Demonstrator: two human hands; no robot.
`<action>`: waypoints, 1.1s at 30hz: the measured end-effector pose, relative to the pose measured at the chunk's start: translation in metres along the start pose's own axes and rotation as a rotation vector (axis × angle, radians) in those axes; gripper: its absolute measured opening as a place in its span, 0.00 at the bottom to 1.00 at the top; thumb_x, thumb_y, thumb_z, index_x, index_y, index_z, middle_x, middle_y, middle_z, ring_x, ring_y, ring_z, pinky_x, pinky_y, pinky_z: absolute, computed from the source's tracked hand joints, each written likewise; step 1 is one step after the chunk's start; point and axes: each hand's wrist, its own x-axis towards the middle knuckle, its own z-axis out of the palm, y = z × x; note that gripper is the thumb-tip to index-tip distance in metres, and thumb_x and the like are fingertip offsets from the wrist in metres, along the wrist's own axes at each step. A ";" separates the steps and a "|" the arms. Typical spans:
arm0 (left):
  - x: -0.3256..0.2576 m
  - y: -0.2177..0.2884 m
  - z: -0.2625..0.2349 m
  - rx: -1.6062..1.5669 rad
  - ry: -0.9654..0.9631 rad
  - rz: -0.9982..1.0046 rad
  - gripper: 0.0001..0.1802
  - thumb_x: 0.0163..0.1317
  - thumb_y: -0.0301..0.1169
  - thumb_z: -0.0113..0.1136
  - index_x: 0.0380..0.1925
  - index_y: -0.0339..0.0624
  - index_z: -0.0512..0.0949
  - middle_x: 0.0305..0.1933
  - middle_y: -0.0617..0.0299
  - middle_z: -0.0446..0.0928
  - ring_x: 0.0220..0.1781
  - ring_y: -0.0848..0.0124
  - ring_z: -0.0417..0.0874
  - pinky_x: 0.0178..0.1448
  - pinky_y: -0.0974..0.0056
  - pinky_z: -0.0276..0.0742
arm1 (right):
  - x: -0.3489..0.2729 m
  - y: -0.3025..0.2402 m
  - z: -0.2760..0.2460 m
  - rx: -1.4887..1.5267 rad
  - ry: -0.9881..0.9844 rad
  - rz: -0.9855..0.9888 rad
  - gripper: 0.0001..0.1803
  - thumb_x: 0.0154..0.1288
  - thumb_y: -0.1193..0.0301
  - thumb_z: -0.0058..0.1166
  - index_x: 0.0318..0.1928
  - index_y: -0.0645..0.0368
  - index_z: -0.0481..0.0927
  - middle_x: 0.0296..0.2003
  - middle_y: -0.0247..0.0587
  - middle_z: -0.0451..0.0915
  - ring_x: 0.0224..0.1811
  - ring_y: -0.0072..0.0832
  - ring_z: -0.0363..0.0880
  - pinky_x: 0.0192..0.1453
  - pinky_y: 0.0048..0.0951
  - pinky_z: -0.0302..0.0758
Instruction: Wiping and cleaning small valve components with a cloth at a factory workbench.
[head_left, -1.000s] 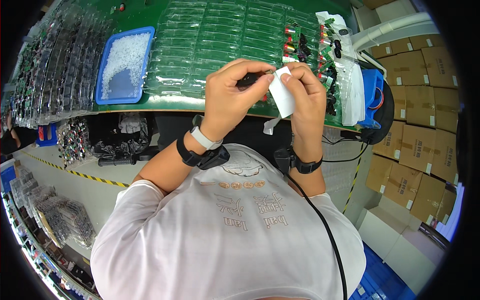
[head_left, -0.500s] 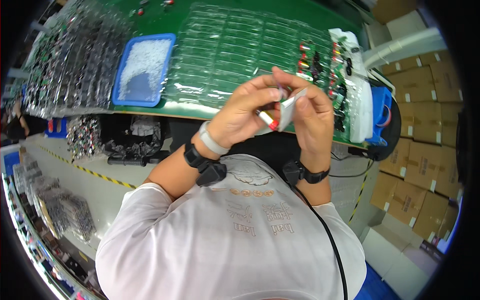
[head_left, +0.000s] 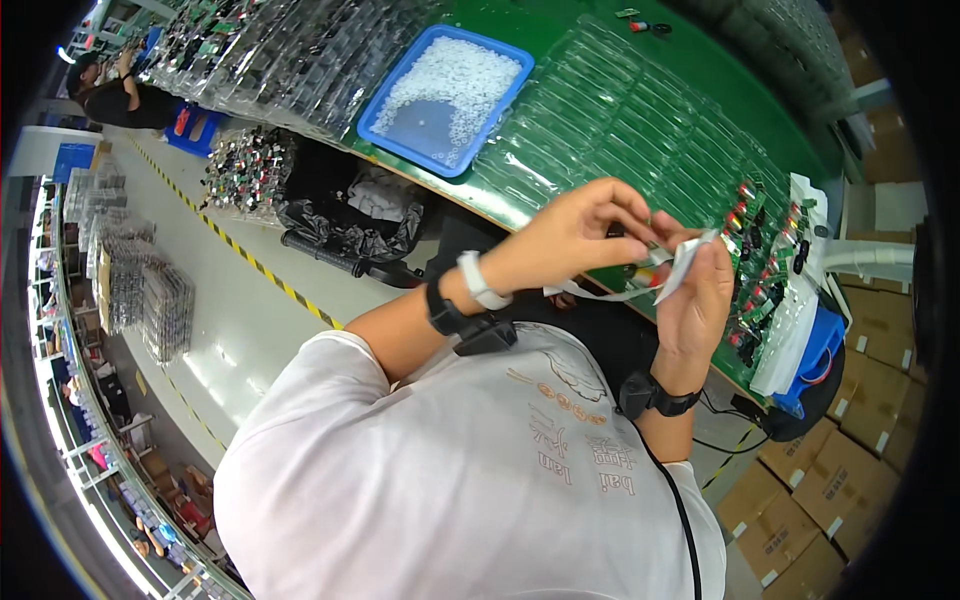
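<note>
Strip (head_left: 679, 268) in right fingers (head_left: 711, 266) near table edge (head_left: 488, 206)

On the table (head_left: 720, 70), tub (head_left: 425, 122) with pieces (head_left: 450, 75) left of tray (head_left: 600, 120), circuit boards (head_left: 750, 200) at tray's right end

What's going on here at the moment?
A person works with both bare hands over a green table. The right hand holds a white strip; the left hand is close beside it, its grip unclear. Beyond lie clear plastic trays, with a blue tray of small white pieces to their left and green circuit boards to the right.
</note>
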 end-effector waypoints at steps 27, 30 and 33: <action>-0.008 0.018 -0.180 1.293 0.656 0.067 0.07 0.54 0.30 0.63 0.31 0.38 0.82 0.30 0.53 0.80 0.33 0.56 0.80 0.41 0.59 0.75 | -0.005 0.002 -0.016 0.040 0.165 0.118 0.10 0.69 0.67 0.49 0.40 0.61 0.74 0.37 0.43 0.77 0.32 0.27 0.75 0.34 0.29 0.74; -0.004 0.022 -0.186 1.408 0.582 0.141 0.07 0.56 0.29 0.61 0.34 0.38 0.82 0.31 0.52 0.80 0.33 0.57 0.81 0.41 0.61 0.75 | -0.005 0.003 -0.018 0.049 0.145 0.133 0.09 0.68 0.68 0.49 0.39 0.62 0.75 0.37 0.43 0.78 0.32 0.26 0.76 0.34 0.28 0.74; -0.002 0.023 -0.189 1.473 0.518 0.164 0.07 0.56 0.28 0.61 0.34 0.38 0.82 0.32 0.51 0.80 0.34 0.57 0.81 0.40 0.62 0.75 | -0.007 0.003 -0.020 0.031 0.170 0.139 0.09 0.68 0.68 0.50 0.38 0.62 0.76 0.35 0.42 0.79 0.31 0.25 0.76 0.35 0.27 0.74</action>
